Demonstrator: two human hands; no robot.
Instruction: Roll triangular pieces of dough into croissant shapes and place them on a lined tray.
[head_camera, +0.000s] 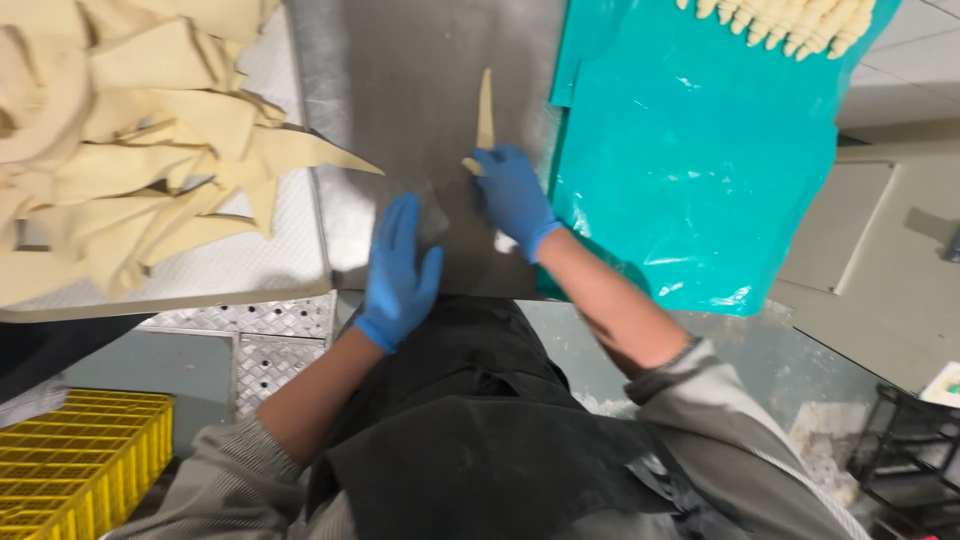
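the right hand, in a blue glove, presses its fingertips on the wide near end of a long thin triangle of pale dough lying on the grey steel table, its grip pinching that end. the left hand, gloved too, lies flat with fingers spread on the table. a heap of cut dough triangles sits on the left tray; a teal plastic sheet lies right.

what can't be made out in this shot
Head view:
- Wide end of the dough strip: covered by the right hand.
- Shaped dough pieces on the teal sheet: cut off by the top edge.
- Left hand: palm down, so anything beneath is hidden.
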